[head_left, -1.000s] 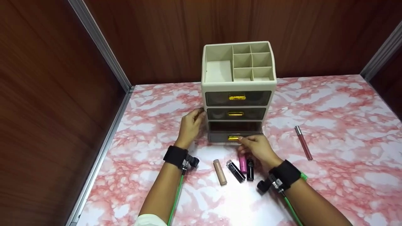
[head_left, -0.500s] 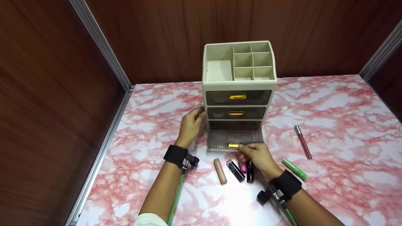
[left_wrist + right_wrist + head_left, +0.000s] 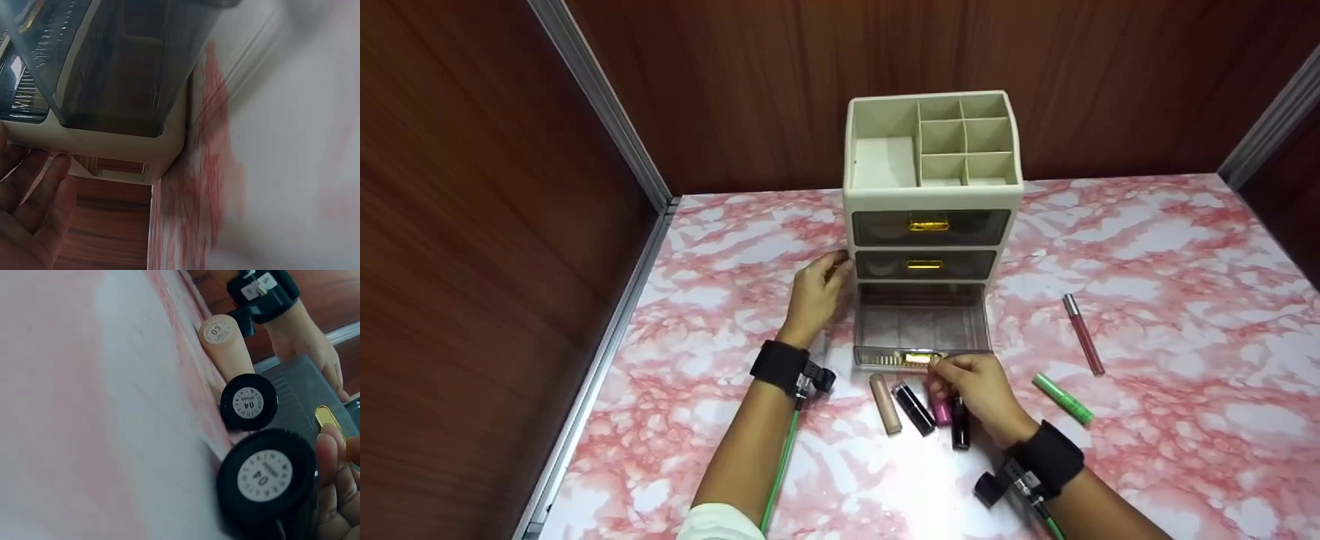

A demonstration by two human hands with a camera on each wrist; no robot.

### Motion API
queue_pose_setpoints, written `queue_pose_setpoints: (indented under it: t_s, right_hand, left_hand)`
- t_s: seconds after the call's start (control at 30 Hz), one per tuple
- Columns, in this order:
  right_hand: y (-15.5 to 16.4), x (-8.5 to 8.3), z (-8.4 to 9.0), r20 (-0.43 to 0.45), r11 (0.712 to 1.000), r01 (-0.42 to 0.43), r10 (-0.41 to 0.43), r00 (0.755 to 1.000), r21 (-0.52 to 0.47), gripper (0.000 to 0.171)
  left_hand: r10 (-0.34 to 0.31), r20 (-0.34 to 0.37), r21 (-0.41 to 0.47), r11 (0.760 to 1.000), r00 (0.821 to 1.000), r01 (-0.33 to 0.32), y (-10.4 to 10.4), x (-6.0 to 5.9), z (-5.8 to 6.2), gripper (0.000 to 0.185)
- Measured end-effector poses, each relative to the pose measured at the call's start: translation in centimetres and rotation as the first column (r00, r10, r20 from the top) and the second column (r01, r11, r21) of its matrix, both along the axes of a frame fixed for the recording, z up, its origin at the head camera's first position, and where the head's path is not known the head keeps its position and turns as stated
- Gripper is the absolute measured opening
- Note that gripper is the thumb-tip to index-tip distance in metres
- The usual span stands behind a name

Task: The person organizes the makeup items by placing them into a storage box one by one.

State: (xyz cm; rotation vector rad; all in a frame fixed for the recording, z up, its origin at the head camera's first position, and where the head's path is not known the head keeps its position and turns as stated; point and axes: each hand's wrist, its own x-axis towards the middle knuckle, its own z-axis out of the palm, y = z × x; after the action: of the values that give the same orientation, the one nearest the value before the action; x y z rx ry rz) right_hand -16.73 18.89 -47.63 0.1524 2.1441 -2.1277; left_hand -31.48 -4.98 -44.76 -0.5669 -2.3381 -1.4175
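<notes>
On the pink marbled tabletop [image 3: 1147, 247], against the wood-panelled back wall [image 3: 780, 82]: a cream plastic drawer organiser [image 3: 933, 180] with open compartments on top and three smoky translucent drawers under them. Upper two drawers shut, bottom drawer [image 3: 921, 327] drawn well out toward the person, apparently empty. Left hand [image 3: 815, 297] resting against the organiser's left side beside the middle drawer, fingers fairly straight, bracing and not gripping; seen from the left wrist as a palm [image 3: 28, 219] just beside the cream frame. Right hand [image 3: 971, 386] at the front of the open drawer, fingertips curled and pinching its small gold handle [image 3: 917, 358], seen again from the right wrist [image 3: 326, 419]. Just below that hand, lying close together on the table: a beige lipstick tube [image 3: 885, 393], a black tube [image 3: 913, 407], a pink tube [image 3: 940, 412] partly hidden by the hand, another black tube [image 3: 959, 424]. Further right and well apart: a green tube [image 3: 1062, 399] and a slim rose lip gloss [image 3: 1084, 334]. Likely a light, stiff, thin-walled drawer, sliding easily and prone to tipping or coming right out when pulled further; best taken at the central handle, pulled straight, with the frame steadied from the side. Smooth round tubes probably inclined to roll; best taken across the barrel.
</notes>
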Motion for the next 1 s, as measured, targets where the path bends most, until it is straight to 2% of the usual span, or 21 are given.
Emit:
queue_pose_setpoints:
  t_s: [0.37, 0.57, 0.8, 1.0]
  right_hand:
    - [0.1, -0.1, -0.2, -0.004, 1.0, -0.01, 0.01, 1.0, -0.001, 0.026]
    - [0.1, 0.0, -0.1, -0.024, 0.999, -0.003, 0.004, 1.0, 0.039, 0.027]
    - [0.3, 0.4, 0.1, -0.067, 0.99, -0.012, 0.022, 0.997, 0.142, 0.027]
    - [0.6, 1.6, 1.0, -0.101, 0.956, 0.003, 0.028, 0.994, 0.293, 0.027]
  left_hand:
    - [-0.007, 0.002, 0.002, 1.0, 1.0, 0.007, 0.0, -0.1, 0.1, 0.028]
    - [-0.006, 0.007, -0.014, 1.0, 1.0, 0.006, 0.0, 0.0, 0.1, 0.028]
    - [-0.003, 0.001, -0.011, 1.0, 1.0, 0.003, 0.0, 0.0, 0.1, 0.028]
    - [-0.001, 0.003, -0.01, 1.0, 1.0, 0.001, 0.0, -0.1, 0.1, 0.027]
